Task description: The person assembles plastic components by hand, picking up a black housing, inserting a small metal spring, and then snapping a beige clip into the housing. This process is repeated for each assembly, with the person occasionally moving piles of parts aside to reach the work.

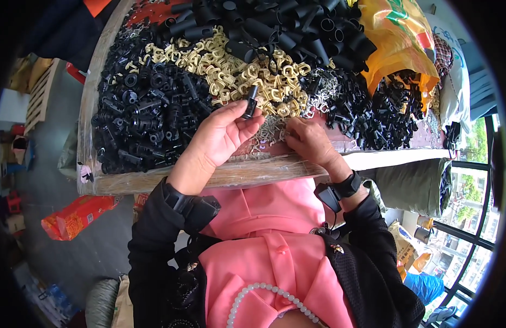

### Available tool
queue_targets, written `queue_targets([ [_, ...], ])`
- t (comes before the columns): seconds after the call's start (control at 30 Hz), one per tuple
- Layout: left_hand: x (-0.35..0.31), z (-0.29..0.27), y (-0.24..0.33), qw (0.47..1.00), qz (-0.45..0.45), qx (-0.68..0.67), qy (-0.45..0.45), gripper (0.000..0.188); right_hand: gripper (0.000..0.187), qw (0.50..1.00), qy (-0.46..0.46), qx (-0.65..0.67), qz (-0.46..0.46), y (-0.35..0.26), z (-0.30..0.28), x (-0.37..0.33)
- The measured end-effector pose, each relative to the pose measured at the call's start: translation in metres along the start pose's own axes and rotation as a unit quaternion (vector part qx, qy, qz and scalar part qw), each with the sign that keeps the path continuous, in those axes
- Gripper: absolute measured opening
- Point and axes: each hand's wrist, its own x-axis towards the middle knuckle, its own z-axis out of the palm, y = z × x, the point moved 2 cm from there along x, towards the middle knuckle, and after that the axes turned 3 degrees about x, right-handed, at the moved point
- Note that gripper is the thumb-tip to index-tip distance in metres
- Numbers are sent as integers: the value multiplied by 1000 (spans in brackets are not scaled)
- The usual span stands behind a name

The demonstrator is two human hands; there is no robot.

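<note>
My left hand (225, 130), palm up, pinches a small black cylindrical part (251, 103) with a narrower top between thumb and fingers. It is raised over the near side of the table. Beside it on the right, my right hand (310, 141) is lowered to the tabletop, its fingers curled together and pointing down. Whatever those fingers hold, if anything, is hidden. Small silvery metal clips (273, 130) lie scattered between the two hands. Just beyond them spreads a heap of gold-coloured looped metal pieces (231, 76).
Black ribbed plastic parts (149, 109) fill the table's left. Black tubes (285, 33) are piled at the back. Smaller black parts (367, 109) lie on the right, partly under an orange-yellow plastic bag (397, 44). A wrapped wooden edge (209, 179) borders the table's near side.
</note>
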Motion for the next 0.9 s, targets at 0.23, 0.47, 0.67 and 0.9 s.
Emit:
queue_targets([
  [0.23,-1,-14,-17,999,-28,-31,6,14,12,984,43,160,67,2,-3,-2],
  [0.47,2,-12,-15,1000,-19,1,11,15,14,962,55,248,96,14,1,-3],
  [0.67,-3,-11,-22,992,-21,120,15,17,14,920,19,362,148,3,7,-2],
  [0.9,8,-5,-19,989,7,148,22,14,15,960,21,256,112,1,6,-2],
])
